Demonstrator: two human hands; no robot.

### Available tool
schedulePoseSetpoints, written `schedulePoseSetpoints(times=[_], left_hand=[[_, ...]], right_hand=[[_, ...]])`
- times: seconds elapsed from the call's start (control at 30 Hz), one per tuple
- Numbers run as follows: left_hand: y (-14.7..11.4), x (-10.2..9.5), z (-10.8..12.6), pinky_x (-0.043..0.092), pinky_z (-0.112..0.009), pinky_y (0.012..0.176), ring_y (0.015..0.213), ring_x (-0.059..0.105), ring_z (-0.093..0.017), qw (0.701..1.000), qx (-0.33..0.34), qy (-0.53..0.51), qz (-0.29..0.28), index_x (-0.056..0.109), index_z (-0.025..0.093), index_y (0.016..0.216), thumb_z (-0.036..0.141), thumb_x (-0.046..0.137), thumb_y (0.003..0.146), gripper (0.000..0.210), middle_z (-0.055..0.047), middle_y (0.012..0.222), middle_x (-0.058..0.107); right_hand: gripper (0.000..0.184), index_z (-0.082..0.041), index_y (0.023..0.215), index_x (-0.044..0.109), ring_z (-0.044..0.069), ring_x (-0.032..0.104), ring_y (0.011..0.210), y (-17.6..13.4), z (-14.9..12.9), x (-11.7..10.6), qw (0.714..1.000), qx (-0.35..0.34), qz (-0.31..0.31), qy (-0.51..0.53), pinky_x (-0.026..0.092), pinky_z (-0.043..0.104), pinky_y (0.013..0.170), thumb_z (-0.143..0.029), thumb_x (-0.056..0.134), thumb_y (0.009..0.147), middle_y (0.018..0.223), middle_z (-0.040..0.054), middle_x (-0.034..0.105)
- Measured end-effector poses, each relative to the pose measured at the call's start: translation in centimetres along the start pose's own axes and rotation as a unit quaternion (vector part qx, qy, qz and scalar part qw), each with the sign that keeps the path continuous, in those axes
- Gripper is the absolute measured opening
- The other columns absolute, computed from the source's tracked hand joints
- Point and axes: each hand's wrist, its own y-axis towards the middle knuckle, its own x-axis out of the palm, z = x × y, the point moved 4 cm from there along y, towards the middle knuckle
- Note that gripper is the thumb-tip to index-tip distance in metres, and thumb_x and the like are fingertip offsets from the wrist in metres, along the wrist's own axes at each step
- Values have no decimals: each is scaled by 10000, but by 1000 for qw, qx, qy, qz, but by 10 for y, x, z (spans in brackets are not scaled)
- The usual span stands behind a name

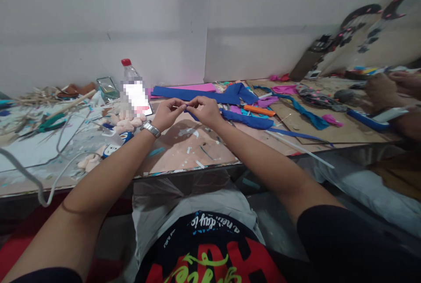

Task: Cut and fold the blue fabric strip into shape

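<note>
My left hand (167, 114), with a metal watch on its wrist, and my right hand (206, 111) meet over the table edge area. The fingertips of both are pinched together on a small dark blue strip (191, 116), mostly hidden by the fingers; whether it is paper or cloth I cannot tell. Behind them lies a long flat blue strip (194, 94). To the right of my right hand are a folded blue strip (248, 119) and an orange cutter-like tool (259, 110).
A clear bottle with a red cap (126, 62) stands behind my left hand. Green-handled scissors (52, 123), sticks and a grey cable (24, 171) lie left. On the right are a cardboard sheet (289, 127), a blue-white glue gun (371, 120) and another person's hands (381, 92).
</note>
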Motion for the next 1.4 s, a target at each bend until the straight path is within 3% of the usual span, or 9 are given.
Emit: schedulePoseSetpoints(times=[0.17,0.4,0.7,1.07,1.4], left_hand=[[0,3,1,477,-298,779,840,608,-186,999,6,-20,-32,713,193,897,509,745,869,319,-49,907,701],[1,7,-5,497,-294,779,792,576,-159,996,-14,-74,-45,657,199,893,589,710,889,393,-27,874,635],[-1,8,-4,502,-287,759,792,593,-152,992,-44,-114,-32,697,185,907,597,785,812,432,-32,884,671],[-1,4,-7,517,-324,818,825,661,-180,991,-57,-122,-5,779,180,978,541,864,743,439,-63,910,763],[-1,1,-6,518,-333,806,809,667,-196,994,-50,-96,6,802,187,865,539,860,758,373,-64,870,780]], right_hand=[[190,-191,1008,775,206,670,814,-1,-7,0,999,-44,-21,-17,467,329,794,-340,735,897,858,41,766],[147,-207,1019,777,223,664,867,0,-10,0,997,-58,-35,-45,458,354,852,-261,730,892,957,53,789],[111,-213,941,808,225,658,859,2,-7,0,997,-56,-23,-56,458,363,858,-264,717,903,924,54,792],[181,-250,1006,850,225,675,912,3,-1,-1,998,-61,-10,-20,504,367,909,-266,686,933,990,63,792],[200,-258,1050,852,233,690,948,3,1,0,996,-85,-12,-13,513,372,905,-282,682,946,1006,68,780]])
